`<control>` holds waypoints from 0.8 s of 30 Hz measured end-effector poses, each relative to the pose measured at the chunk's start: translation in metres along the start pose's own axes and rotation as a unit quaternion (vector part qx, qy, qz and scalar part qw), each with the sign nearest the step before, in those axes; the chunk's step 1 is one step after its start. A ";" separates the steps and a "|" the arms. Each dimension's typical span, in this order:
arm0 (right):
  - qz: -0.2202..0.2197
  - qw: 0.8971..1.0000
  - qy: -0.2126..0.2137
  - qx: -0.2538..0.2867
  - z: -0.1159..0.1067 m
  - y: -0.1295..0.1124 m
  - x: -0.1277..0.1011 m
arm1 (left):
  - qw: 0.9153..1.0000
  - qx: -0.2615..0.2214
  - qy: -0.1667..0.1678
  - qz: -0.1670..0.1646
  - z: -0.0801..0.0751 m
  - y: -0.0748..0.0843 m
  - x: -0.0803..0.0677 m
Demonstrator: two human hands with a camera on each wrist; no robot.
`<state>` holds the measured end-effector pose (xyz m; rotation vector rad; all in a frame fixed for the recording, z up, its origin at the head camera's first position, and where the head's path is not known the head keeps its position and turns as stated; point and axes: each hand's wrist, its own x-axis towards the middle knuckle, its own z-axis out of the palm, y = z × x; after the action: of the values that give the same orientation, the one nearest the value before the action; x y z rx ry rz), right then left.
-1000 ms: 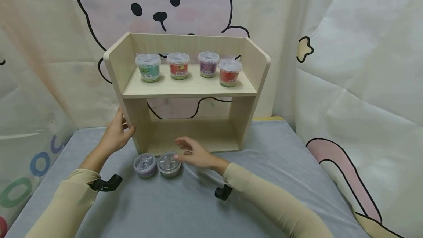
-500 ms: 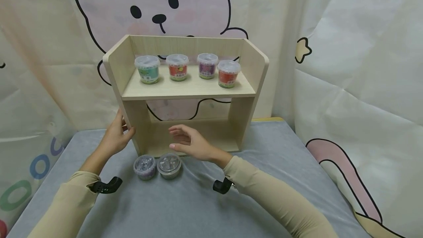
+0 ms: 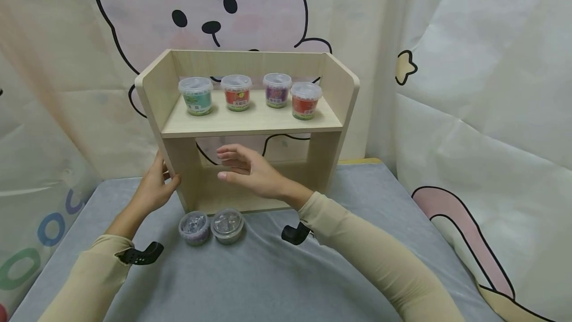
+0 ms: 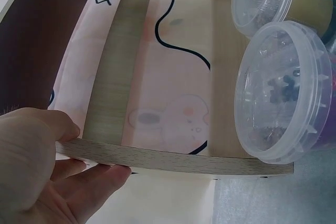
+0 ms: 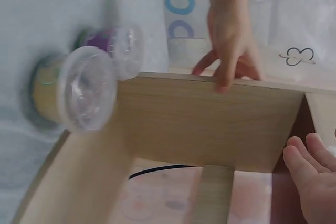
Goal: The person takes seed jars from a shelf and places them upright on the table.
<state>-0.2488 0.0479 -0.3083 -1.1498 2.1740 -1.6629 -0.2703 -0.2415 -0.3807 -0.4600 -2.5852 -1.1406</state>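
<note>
1. My left hand (image 3: 154, 190) holds the front edge of the left side panel of the wooden shelf (image 3: 250, 125). The thumb lies on the inner face and the fingers curl round the outer face, so the board is clamped between them; the left wrist view shows this closely, with my left hand (image 4: 37, 171) wrapped on the panel edge.
2. My left forearm, in a beige sleeve, reaches up from the lower left, the wrist low over the grey surface (image 3: 268, 272).
3. My right hand (image 3: 248, 170) is empty and apart from everything, fingers loosely spread and nearly straight, pointing left. It hangs in front of the shelf's lower opening, just under the upper board, palm turned toward the shelf.
4. My right forearm rises from the lower right at a slant, the wrist lifted well off the surface.
5. Two lidded tubs stand on the surface just in front of the shelf's lower left corner, touching each other: a purple tub (image 3: 194, 226) on the left and a yellowish tub (image 3: 227, 223) on the right. Both lie below my right hand and to the right of my left.
6. On the upper board stand four more tubs in a row: green (image 3: 195, 95), red (image 3: 236, 92), purple (image 3: 277, 89) and another red (image 3: 306, 100).
</note>
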 end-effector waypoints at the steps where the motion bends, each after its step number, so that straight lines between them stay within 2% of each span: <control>1: -0.003 1.000 0.000 0.000 0.000 -0.003 0.003 | 1.000 0.000 0.000 0.001 0.000 0.000 0.000; 11: -0.011 0.998 0.046 0.030 -0.012 -0.031 0.031 | 1.000 -0.001 -0.005 -0.002 0.001 -0.003 0.000; 16: -0.012 0.997 0.077 0.012 -0.022 -0.041 0.047 | 1.000 0.001 -0.005 0.000 0.001 -0.004 0.001; 20: 0.012 0.996 0.086 -0.016 -0.029 -0.046 0.060 | 1.000 -0.001 -0.004 0.002 0.001 -0.004 0.001; 24: 0.046 0.995 0.085 -0.014 -0.032 -0.046 0.072 | 1.000 -0.001 -0.004 0.002 0.002 -0.003 0.000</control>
<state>-0.2945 0.0205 -0.2345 -0.9292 2.3197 -1.7536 -0.2721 -0.2423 -0.3838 -0.4702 -2.5880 -1.1437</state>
